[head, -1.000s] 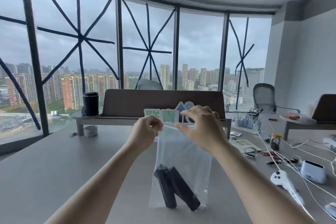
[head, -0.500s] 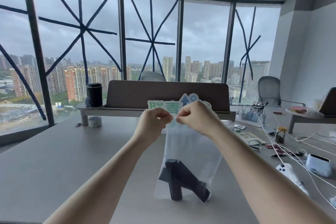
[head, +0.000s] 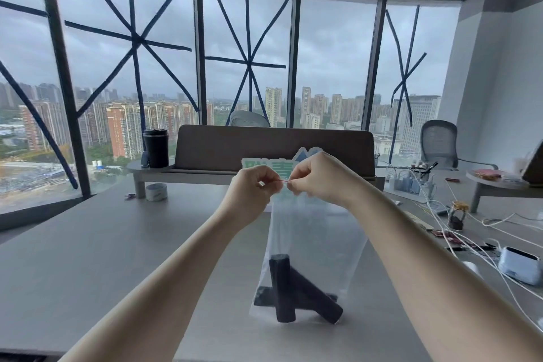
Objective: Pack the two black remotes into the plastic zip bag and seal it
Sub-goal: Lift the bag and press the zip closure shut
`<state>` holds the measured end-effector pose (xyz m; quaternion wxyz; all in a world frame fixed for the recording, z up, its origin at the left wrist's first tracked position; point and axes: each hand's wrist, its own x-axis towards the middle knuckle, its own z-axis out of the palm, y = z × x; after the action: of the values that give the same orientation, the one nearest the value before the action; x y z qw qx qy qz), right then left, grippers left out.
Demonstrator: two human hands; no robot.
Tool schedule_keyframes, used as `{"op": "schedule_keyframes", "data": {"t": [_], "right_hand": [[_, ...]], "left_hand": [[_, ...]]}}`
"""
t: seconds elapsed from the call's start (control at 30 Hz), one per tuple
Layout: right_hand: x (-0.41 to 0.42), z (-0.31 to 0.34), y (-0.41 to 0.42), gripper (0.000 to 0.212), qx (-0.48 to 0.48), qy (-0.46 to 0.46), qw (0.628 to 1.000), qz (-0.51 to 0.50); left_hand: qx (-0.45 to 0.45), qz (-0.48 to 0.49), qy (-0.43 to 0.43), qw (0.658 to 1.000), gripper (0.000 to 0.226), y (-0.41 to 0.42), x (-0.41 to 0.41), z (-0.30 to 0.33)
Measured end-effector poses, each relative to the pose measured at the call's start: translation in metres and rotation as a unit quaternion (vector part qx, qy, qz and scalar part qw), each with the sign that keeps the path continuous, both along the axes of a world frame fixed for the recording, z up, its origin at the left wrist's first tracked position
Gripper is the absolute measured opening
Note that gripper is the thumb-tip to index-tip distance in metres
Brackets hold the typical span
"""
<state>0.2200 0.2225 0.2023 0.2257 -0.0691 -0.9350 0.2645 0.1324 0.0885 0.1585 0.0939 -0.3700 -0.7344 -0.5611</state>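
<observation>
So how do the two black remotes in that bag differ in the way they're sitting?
The near remote stands almost upright, its lower end at the bag's bottom. The far remote lies slanted behind it, running down to the right corner. They cross each other. Both are black, stick-shaped and inside the clear zip bag.

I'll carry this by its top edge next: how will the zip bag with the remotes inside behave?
The zip bag looks thin and floppy, hanging limp from the left hand and right hand. The two black remotes lie crossed at the bottom, so it is probably bottom-heavy and may swing.
</observation>
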Motion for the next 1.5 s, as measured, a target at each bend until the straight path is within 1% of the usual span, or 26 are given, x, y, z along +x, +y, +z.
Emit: {"op": "schedule_keyframes", "data": {"t": [0.17,0.3,0.4,0.57,0.7,1.07,1.2,1.33,1.4,1.5], "right_hand": [[0.001,0.001,0.001,0.014,0.031,0.003,0.999,-0.005],[0.000,0.003,0.003,0.010,-0.003,-0.016,1.000,0.012],[-0.001,0.005,0.004,0.007,-0.015,-0.018,1.000,0.005],[0.000,0.007,0.001,0.006,0.008,-0.016,1.000,0.012],[0.004,0.005,-0.004,0.006,0.023,-0.012,1.000,0.003],[0.007,0.006,-0.004,0.007,-0.028,-0.045,0.999,-0.009],[0.005,0.005,-0.005,0.006,-0.009,-0.030,0.999,-0.014],[0.000,0.000,-0.008,0.010,0.037,-0.013,0.999,-0.035],[-0.003,-0.005,-0.011,0.013,0.060,0.002,0.997,-0.044],[-0.003,-0.012,-0.016,0.014,0.088,0.031,0.994,-0.051]], "left_hand": [[-0.009,-0.019,-0.017,1.000,0.022,-0.003,0.004,0.005],[-0.015,-0.036,-0.040,0.998,0.015,-0.004,0.005,0.009],[-0.017,-0.045,-0.046,0.998,0.013,-0.005,0.006,0.012],[-0.007,-0.050,-0.062,0.997,0.016,-0.006,0.004,0.012],[-0.014,-0.034,-0.047,0.998,0.016,-0.004,0.001,0.007],[-0.007,-0.038,-0.055,0.998,0.023,-0.002,-0.001,0.002],[-0.011,-0.040,-0.049,0.998,0.021,-0.003,0.000,0.004],[-0.012,-0.037,-0.051,0.998,0.024,-0.001,0.000,0.001],[-0.004,-0.021,-0.037,0.999,0.028,0.001,0.000,-0.003],[0.012,0.037,-0.005,0.999,0.030,0.004,0.000,-0.007]]}}
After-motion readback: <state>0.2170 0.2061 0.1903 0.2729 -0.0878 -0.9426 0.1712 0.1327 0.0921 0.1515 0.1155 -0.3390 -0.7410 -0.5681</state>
